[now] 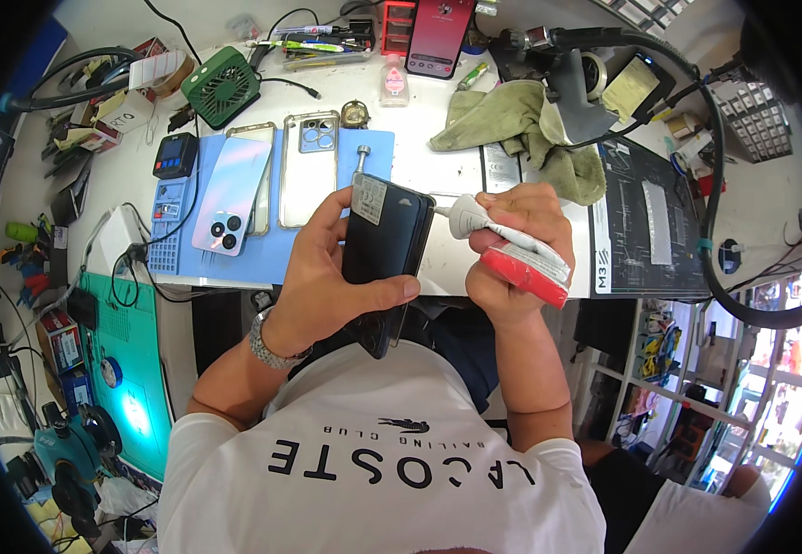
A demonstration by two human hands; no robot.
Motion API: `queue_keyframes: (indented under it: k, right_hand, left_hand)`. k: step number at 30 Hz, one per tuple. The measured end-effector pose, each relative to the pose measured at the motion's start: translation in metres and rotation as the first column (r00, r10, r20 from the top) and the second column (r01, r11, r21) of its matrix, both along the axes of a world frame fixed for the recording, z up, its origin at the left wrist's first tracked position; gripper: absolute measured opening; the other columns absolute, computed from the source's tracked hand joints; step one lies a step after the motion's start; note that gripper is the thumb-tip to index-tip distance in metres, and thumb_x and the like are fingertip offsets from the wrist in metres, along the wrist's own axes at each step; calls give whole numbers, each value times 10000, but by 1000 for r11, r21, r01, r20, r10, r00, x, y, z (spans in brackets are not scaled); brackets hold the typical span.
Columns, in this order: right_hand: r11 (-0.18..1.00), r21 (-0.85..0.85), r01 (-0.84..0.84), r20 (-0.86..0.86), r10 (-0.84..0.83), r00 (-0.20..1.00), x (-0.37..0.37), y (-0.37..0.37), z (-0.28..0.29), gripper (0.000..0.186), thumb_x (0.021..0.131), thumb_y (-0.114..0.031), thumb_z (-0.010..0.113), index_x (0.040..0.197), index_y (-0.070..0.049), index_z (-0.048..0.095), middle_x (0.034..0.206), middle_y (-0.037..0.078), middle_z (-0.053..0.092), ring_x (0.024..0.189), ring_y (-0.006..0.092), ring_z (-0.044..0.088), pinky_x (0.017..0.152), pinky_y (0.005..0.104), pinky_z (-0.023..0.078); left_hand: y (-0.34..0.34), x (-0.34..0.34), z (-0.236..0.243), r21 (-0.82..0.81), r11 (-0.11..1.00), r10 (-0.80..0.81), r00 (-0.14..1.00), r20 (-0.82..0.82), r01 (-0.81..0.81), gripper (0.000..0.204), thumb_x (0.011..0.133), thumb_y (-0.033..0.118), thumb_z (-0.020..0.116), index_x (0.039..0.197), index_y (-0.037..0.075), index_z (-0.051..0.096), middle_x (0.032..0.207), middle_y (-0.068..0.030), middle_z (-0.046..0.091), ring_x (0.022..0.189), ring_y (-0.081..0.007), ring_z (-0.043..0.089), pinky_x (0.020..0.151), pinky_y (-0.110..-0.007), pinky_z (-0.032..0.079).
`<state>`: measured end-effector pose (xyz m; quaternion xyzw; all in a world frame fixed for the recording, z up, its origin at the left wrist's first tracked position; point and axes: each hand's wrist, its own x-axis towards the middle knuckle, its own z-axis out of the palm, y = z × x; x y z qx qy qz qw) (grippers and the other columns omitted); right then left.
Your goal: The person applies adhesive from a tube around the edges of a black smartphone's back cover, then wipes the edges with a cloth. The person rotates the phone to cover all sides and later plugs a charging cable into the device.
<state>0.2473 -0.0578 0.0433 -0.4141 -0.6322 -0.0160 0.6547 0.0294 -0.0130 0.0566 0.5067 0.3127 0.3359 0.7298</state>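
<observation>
My white cotton T-shirt with dark lettering [373,508] spreads closest beneath me. Just beyond it, at the near edge of the table, I have a dark, glossy, slab-shaped smartphone with a pale label at its far corner [380,245] raised and tilted in my left hand [322,272], thumb lying across its surface and fingers wrapped around its left side. My right hand [532,226], apart from the left, is clenched around a soft white-and-red squeeze tube with a narrow nozzle [518,242]. The nozzle points at the phone's right edge; whether the two touch, I cannot tell. A silver metal-link wristwatch [273,343] circles my left wrist.

Farther out, a flat light-blue work mat [267,263] covers part of the white tabletop [415,159]. On the mat rest a pale, iridescent blue-pink phone [242,175] and a clear phone case [308,185], side by side. Beyond my right hand lies a crumpled olive-green cloth [498,115], and a square-bodied green fan [221,86] stands at the far left.
</observation>
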Motion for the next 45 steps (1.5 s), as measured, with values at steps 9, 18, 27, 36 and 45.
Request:
queue_keyframes:
  k: [9, 18, 27, 36, 45]
  right_hand:
    - [1000, 15, 12, 14, -12, 1000, 0, -1, 2, 445, 647, 106, 762, 1052, -52, 670, 1014, 112, 754, 848, 268, 689, 765, 373, 535]
    - [998, 45, -33, -47, 35, 998, 1, -3, -5, 378, 726, 53, 832, 1058, -32, 671, 1015, 134, 754, 864, 278, 701, 766, 373, 543]
    - [961, -79, 267, -66, -272, 960, 14, -14, -17, 452, 775, 72, 878, 1187, -41, 728, 1265, 194, 648, 1006, 245, 689, 842, 324, 568]
    - [923, -246, 296, -18, -310, 951, 27, -37, -37, 462, 809, -16, 895, 1225, -15, 695, 1231, 201, 658, 1008, 264, 686, 830, 340, 560]
    - [896, -439, -64, -538, -205, 817, 67, -56, -44, 584, 1041, -228, 709, 1463, 10, 383, 1050, 134, 707, 935, 148, 675, 878, 277, 535]
  left_hand:
    - [-1, 0, -9, 194, 981, 14, 1000, -1, -13, 936, 710, 15, 950, 1485, -22, 426, 1239, -131, 689, 1119, -185, 704, 976, -338, 590]
    - [2, -3, -7, 139, 990, 35, 999, 7, -35, 951, 694, -15, 943, 1493, -20, 427, 1248, -123, 683, 1123, -177, 700, 971, -339, 593]
    - [19, -24, -23, -168, 972, -115, 956, 271, 164, 1074, 663, 41, 914, 1567, -39, 340, 1150, -128, 669, 950, -218, 736, 802, -308, 639]
    - [20, -10, -42, -195, 590, -98, 309, 946, 784, 1244, 751, 262, 901, 1629, -114, 105, 1065, -204, 587, 787, -283, 693, 654, -355, 614]
    - [30, 39, -44, -109, 545, -113, 202, 973, 831, 1247, 786, 300, 886, 1632, -126, 75, 1069, -218, 592, 791, -267, 688, 650, -345, 601]
